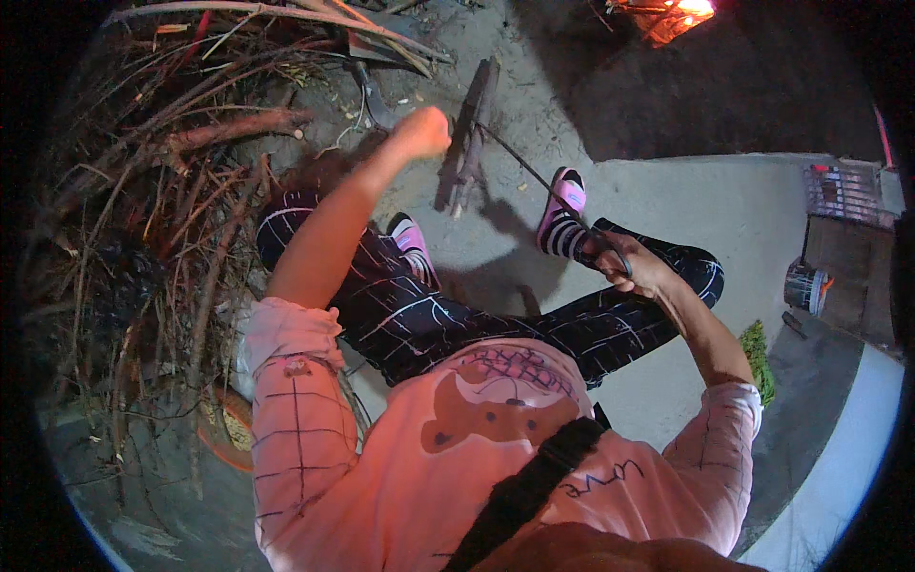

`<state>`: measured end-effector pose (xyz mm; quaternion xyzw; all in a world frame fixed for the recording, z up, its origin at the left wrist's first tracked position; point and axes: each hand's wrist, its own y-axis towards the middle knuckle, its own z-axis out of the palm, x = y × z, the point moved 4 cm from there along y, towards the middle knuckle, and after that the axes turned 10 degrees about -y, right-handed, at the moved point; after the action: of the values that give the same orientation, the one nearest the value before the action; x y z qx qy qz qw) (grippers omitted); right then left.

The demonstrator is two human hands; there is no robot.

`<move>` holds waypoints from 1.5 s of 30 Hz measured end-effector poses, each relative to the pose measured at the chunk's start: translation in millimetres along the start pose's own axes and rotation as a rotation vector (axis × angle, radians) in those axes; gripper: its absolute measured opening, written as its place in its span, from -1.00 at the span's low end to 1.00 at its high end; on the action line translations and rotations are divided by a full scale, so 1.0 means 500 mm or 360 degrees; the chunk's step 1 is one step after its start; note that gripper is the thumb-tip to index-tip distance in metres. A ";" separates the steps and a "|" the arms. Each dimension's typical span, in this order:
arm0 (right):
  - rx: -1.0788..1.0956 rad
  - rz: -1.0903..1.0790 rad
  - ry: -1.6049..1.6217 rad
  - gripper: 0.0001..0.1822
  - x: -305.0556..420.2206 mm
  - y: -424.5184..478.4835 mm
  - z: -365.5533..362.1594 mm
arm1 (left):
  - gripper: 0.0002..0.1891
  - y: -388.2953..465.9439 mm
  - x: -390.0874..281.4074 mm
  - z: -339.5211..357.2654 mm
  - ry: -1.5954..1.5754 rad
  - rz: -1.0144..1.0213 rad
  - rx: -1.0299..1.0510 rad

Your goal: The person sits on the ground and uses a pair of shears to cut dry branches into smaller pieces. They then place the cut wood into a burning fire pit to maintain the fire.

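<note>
My right hand (632,268) is closed around a thin dark metal rod (525,164) with a curved end at the hand. The rod slants up and left, and its far tip meets or overlaps a split piece of wood (470,154) lying on the ground. My left hand (427,134) is raised left of that wood, with its fingers curled; whether anything is inside them is hidden. Beside the left wrist shows a curved metal blade (375,107), apparently on the ground.
A large heap of dry branches (207,207) fills the left side. Fire (675,18) glows at the top right. A bowl with an orange rim (221,443) stands lower left. To the right are a bucket (806,287), a wire rack (847,193) and green leaves (758,365).
</note>
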<state>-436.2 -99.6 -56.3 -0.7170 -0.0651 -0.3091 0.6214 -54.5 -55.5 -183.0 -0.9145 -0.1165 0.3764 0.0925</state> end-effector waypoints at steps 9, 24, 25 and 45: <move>0.0141 -0.0183 0.0515 -0.65 0.012 -0.122 0.030 | -0.49 -0.099 0.004 0.103 0.0408 -0.0143 0.0035; 0.0136 -0.0477 0.0674 -0.65 0.051 -0.168 0.017 | -0.58 -0.102 -0.075 -0.007 0.0156 -0.0276 -0.0689; 0.0061 -0.0445 0.0724 -0.64 0.049 -0.170 0.017 | -0.55 -0.102 -0.073 -0.012 -0.0021 -0.0418 -0.0686; -0.0309 -0.0253 -0.0490 -0.60 0.107 -0.015 -0.001 | -0.73 -0.278 -0.243 -0.305 -0.0406 0.0510 -0.0871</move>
<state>-397.3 -114.2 -21.7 -0.8050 -0.1857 -0.2487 0.5056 -49.8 30.4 40.6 -0.8576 -0.0786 0.4522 -0.2320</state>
